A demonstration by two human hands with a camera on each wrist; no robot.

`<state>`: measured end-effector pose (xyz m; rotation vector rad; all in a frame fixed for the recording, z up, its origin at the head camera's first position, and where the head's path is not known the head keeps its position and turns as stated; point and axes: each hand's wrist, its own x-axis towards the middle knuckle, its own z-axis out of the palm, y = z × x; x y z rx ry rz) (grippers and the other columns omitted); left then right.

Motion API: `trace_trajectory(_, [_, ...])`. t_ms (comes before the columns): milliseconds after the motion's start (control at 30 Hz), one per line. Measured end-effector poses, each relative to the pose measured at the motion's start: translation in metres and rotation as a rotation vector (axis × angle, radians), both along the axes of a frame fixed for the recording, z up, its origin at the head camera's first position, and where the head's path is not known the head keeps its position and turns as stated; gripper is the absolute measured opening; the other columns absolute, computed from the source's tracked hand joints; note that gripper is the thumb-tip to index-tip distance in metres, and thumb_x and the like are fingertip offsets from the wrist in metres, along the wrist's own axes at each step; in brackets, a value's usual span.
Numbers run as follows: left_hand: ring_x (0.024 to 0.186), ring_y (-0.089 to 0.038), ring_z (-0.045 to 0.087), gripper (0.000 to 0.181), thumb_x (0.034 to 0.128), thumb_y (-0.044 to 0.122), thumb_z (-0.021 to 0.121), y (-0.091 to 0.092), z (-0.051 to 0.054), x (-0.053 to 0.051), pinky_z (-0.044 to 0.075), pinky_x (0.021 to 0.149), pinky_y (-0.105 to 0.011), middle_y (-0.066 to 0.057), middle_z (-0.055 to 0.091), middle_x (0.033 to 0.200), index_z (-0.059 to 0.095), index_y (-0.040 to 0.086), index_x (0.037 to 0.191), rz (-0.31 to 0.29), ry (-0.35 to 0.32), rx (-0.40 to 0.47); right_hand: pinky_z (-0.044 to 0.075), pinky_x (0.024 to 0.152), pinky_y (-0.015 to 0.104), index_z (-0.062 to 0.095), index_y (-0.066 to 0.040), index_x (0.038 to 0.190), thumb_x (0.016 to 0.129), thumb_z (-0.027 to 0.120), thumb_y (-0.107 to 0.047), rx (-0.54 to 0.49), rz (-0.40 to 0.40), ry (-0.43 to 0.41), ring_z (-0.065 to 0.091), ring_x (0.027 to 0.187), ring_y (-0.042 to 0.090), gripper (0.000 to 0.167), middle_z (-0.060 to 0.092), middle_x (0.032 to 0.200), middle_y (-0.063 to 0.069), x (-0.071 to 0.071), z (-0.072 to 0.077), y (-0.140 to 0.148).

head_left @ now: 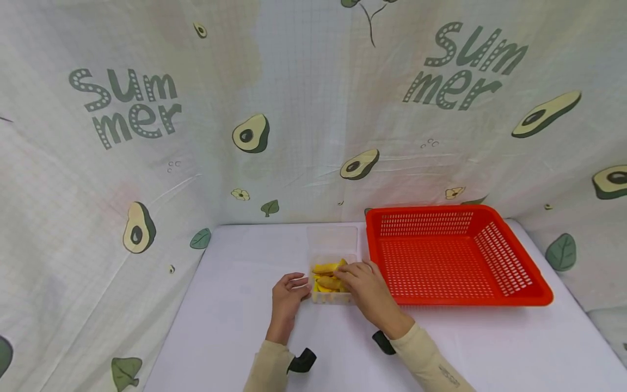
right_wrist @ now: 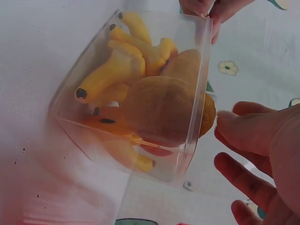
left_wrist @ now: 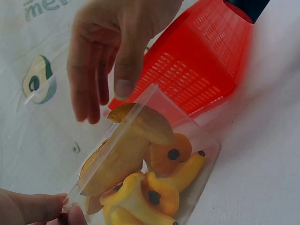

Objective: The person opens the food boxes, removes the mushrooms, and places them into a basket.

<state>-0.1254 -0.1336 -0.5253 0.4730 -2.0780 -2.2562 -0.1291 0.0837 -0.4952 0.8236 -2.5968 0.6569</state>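
Note:
A clear plastic box (head_left: 334, 298) stands on the table, filled with yellow banana-shaped pieces (left_wrist: 188, 169) with dark tips and rounded tan-brown pieces (right_wrist: 159, 110). One tan piece sticks up slightly past the rim. My left hand (head_left: 288, 299) is at the box's left side, pinching its rim between thumb and fingers, as the right wrist view shows. Over the box's right side is my right hand (head_left: 369, 291), its fingers spread and loosely bent. Its thumb tip is close to the protruding tan piece; whether they touch I cannot tell.
A red perforated plastic basket (head_left: 441, 267) sits just right of the box. Behind the box its transparent lid (head_left: 333, 239) lies folded back. The white table (head_left: 235, 316) meets a printed cloth backdrop (head_left: 303, 109) at the back and sides.

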Motion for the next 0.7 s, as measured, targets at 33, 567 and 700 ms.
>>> trace_trajectory(33, [0.080,-0.013,0.069,0.039,0.0872,-0.015,0.074,0.0002,0.0001,0.0003,0.063,0.067,-0.024,-0.026,0.073,0.107,0.061,-0.014,0.124,0.001,-0.001,0.000,0.049,0.109,0.054,0.081,-0.014,0.118,0.083,0.088,0.000,0.012,0.002,-0.006,0.067,0.114,0.026,0.038,0.077,0.117,0.002,0.0001,0.0000,0.0002])
trace_trajectory(567, [0.082,-0.015,0.067,0.035,0.0899,-0.014,0.073,0.0034,0.0012,0.0010,0.065,0.071,-0.026,-0.029,0.068,0.113,0.061,-0.015,0.123,-0.004,-0.038,0.007,0.054,0.100,0.043,0.084,-0.015,0.102,0.081,0.089,-0.005,0.113,0.013,0.018,0.064,0.104,0.021,0.024,0.078,0.104,-0.003,-0.0085,-0.0058,0.0020])
trace_trajectory(700, [0.082,-0.016,0.067,0.034,0.0896,-0.014,0.073,0.0025,0.0008,0.0006,0.066,0.071,-0.028,-0.026,0.068,0.110,0.061,-0.015,0.122,-0.011,-0.034,0.012,0.055,0.099,0.043,0.084,-0.017,0.100,0.079,0.092,-0.007,0.110,0.014,0.037,0.065,0.103,0.021,0.024,0.078,0.103,-0.004,-0.0096,-0.0065,0.0019])
